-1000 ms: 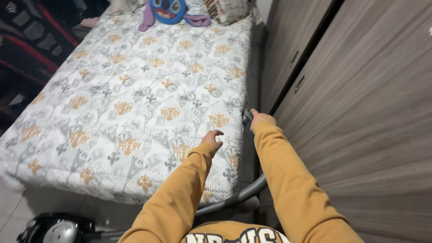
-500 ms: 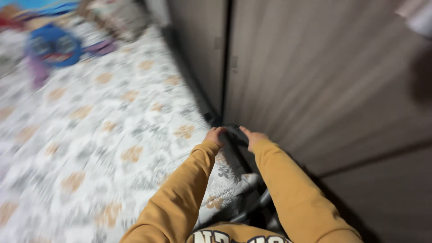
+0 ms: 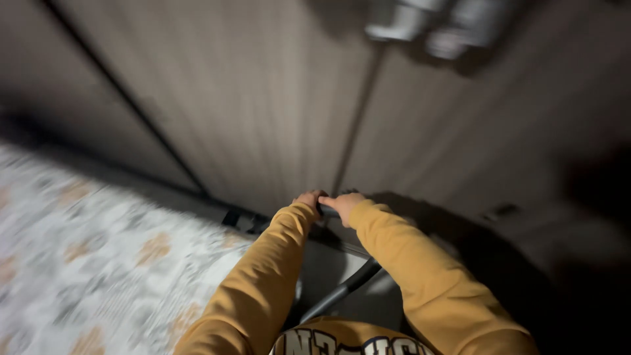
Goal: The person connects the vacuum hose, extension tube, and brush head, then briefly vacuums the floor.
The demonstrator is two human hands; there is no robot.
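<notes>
Both my hands meet on the dark handle of a vacuum cleaner wand (image 3: 327,210), in the narrow gap between a bed and a wardrobe. My left hand (image 3: 309,199) grips the handle from the left and my right hand (image 3: 344,201) from the right. The grey hose (image 3: 342,289) runs down from the handle between my yellow sleeves. The picture is blurred by head movement, so the fingers are hard to make out.
A bed with a white, grey and orange patterned cover (image 3: 85,263) lies at the lower left. Brown wood-grain wardrobe doors (image 3: 263,112) fill the view ahead. Blurred pale objects (image 3: 427,26) sit at the top. Dark shadow covers the right side.
My view has swung right from the bed to the wardrobe doors. My left hand left the bed cover and joined my right hand on the vacuum handle.
</notes>
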